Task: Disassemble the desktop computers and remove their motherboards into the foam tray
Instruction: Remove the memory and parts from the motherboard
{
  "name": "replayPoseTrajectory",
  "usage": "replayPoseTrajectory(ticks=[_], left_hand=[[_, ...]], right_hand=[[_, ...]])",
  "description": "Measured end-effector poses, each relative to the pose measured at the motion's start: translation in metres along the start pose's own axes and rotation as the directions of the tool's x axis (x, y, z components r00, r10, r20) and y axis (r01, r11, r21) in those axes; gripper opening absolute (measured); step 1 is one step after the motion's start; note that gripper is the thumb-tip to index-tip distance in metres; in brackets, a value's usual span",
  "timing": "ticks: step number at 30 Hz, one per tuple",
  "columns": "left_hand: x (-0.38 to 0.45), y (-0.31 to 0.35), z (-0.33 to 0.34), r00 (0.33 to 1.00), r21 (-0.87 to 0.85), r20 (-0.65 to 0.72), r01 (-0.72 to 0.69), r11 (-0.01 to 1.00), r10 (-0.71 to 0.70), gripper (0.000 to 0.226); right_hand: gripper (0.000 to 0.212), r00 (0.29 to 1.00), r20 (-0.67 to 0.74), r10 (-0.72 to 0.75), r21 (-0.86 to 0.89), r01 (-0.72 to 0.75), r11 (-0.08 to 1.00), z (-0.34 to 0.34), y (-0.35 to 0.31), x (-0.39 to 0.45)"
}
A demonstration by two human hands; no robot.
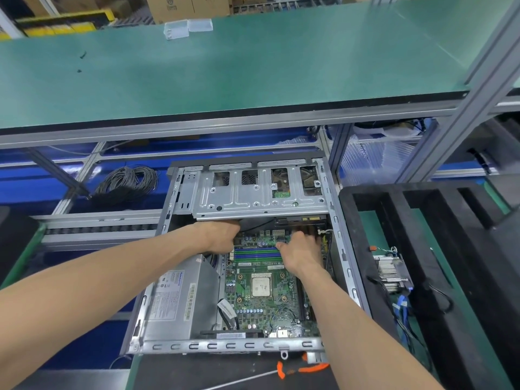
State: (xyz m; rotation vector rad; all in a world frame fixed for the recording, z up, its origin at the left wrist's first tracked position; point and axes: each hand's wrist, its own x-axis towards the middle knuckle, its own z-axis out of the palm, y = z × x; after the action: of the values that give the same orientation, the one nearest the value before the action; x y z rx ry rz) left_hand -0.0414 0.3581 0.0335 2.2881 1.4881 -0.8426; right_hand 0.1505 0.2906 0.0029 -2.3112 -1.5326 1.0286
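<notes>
Both your hands are deep in the open computer case point(342, 253), up at the far end of the motherboard point(264, 288). Your left hand point(221, 237) is tucked under the metal drive cage point(253, 195), fingers curled out of sight, so I can't tell what it grips. Your right hand point(299, 249) has its fingers bent down onto the board's far edge; whether they pinch anything is hidden. The black foam tray point(365, 249) sits just right of the case.

Green bench point(374, 220) — open computer case point(342, 249), foam tray point(354, 220), screwdriver point(298, 370).
</notes>
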Motion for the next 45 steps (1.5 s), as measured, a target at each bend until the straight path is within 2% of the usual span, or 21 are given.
replayPoseTrajectory(ticks=[2, 6, 9, 11, 12, 14, 16, 17, 18, 19, 20, 21, 22, 25, 27, 30, 31, 34, 38, 42, 45], left_hand=[[0.000, -0.001, 0.000, 0.998, -0.009, -0.062, -0.007, 1.000, 0.007, 0.014], [-0.002, -0.009, 0.005, 0.975, -0.029, -0.202, -0.100, 0.995, 0.092, 0.040], [-0.003, -0.012, 0.005, 0.935, 0.174, -0.269, -0.188, 0.967, 0.230, 0.049], [-0.003, -0.011, 0.007, 0.905, 0.513, -0.282, -0.138, 0.847, 0.318, 0.057], [-0.004, -0.010, 0.009, 0.908, 0.676, -0.260, -0.073, 0.733, 0.330, 0.056], [-0.005, -0.008, 0.007, 0.955, 0.825, -0.150, -0.022, 0.565, 0.257, 0.045], [-0.009, -0.002, 0.004, 0.993, 0.649, -0.101, 0.017, 0.761, 0.064, 0.046], [-0.004, -0.003, 0.005, 0.989, 0.410, -0.133, -0.001, 0.912, 0.061, 0.069], [-0.006, 0.000, -0.001, 0.993, 0.179, -0.100, 0.077, 0.981, -0.060, 0.091], [-0.005, -0.001, -0.001, 0.993, -0.013, -0.064, 0.103, 0.995, -0.104, 0.091], [-0.008, 0.003, -0.002, 0.991, 0.008, -0.096, 0.098, 0.995, -0.096, 0.071], [-0.012, 0.007, -0.005, 0.979, -0.053, -0.165, 0.114, 0.992, -0.121, 0.047], [-0.005, 0.005, -0.001, 0.974, -0.029, -0.196, 0.108, 0.994, -0.112, 0.038], [-0.006, 0.010, -0.007, 0.991, -0.298, -0.083, 0.074, 0.952, -0.103, 0.042], [-0.003, 0.013, -0.010, 0.996, -0.365, -0.017, 0.077, 0.928, -0.090, 0.035], [0.000, 0.027, -0.011, 0.998, -0.416, 0.069, 0.024, 0.909, 0.005, 0.047], [0.001, 0.033, -0.013, 0.997, -0.396, 0.048, -0.031, 0.918, 0.055, 0.048], [0.004, 0.058, -0.017, 0.997, -0.376, -0.054, -0.080, 0.923, 0.064, 0.032], [0.007, 0.077, -0.014, 0.991, -0.470, -0.130, -0.032, 0.882, -0.033, 0.031], [0.007, 0.090, -0.008, 0.977, -0.576, -0.164, 0.018, 0.817, -0.136, 0.026], [0.011, 0.101, -0.006, 0.953, -0.713, -0.168, 0.058, 0.699, -0.251, 0.035]], right_hand=[[0.041, 1.000, -0.003, -0.004, 0.002, 0.004, 1.000, -0.001, 0.000, -0.001], [0.042, 1.000, 0.003, -0.004, 0.014, 0.004, 1.000, -0.001, -0.001, -0.003], [0.043, 1.000, 0.005, -0.012, -0.008, 0.012, 1.000, -0.001, -0.001, -0.002], [0.043, 1.000, 0.004, -0.016, -0.020, 0.016, 1.000, -0.002, 0.000, -0.001], [0.043, 1.000, 0.003, -0.016, -0.024, 0.016, 1.000, -0.002, 0.000, -0.001], [0.044, 1.000, 0.004, -0.017, -0.028, 0.017, 0.999, -0.001, 0.000, -0.001], [0.044, 1.000, 0.004, -0.017, -0.020, 0.017, 1.000, -0.001, 0.000, -0.001], [0.043, 1.000, 0.003, -0.015, -0.014, 0.015, 1.000, 0.000, 0.000, -0.001], [0.043, 1.000, 0.001, -0.014, -0.013, 0.014, 1.000, 0.000, 0.000, -0.001], [0.043, 1.000, 0.000, -0.015, -0.019, 0.015, 1.000, 0.000, 0.000, -0.001], [0.043, 1.000, -0.001, -0.017, -0.029, 0.017, 0.999, 0.000, 0.001, -0.001], [0.043, 1.000, -0.003, -0.020, -0.036, 0.019, 0.999, 0.000, 0.001, 0.000], [0.042, 1.000, -0.006, -0.021, -0.039, 0.021, 0.999, 0.001, 0.001, 0.000], [0.041, 1.000, -0.011, -0.025, -0.041, 0.024, 0.999, 0.000, 0.001, 0.000], [0.039, 1.000, -0.013, -0.026, -0.043, 0.026, 0.999, 0.000, 0.000, 0.000], [0.037, 1.000, -0.015, -0.025, -0.046, 0.024, 0.999, -0.001, -0.001, -0.001], [0.037, 1.000, -0.014, -0.023, -0.048, 0.022, 0.999, -0.001, -0.001, -0.001], [0.037, 0.999, -0.014, -0.042, -0.083, 0.040, 0.996, -0.002, -0.002, -0.003], [0.035, 0.997, -0.015, -0.081, -0.181, 0.077, 0.981, -0.003, -0.002, -0.007], [0.024, 0.990, 0.021, -0.137, -0.253, 0.138, 0.958, -0.006, -0.006, -0.012], [0.025, 0.986, 0.031, -0.166, -0.269, 0.168, 0.948, -0.010, -0.009, -0.016]])
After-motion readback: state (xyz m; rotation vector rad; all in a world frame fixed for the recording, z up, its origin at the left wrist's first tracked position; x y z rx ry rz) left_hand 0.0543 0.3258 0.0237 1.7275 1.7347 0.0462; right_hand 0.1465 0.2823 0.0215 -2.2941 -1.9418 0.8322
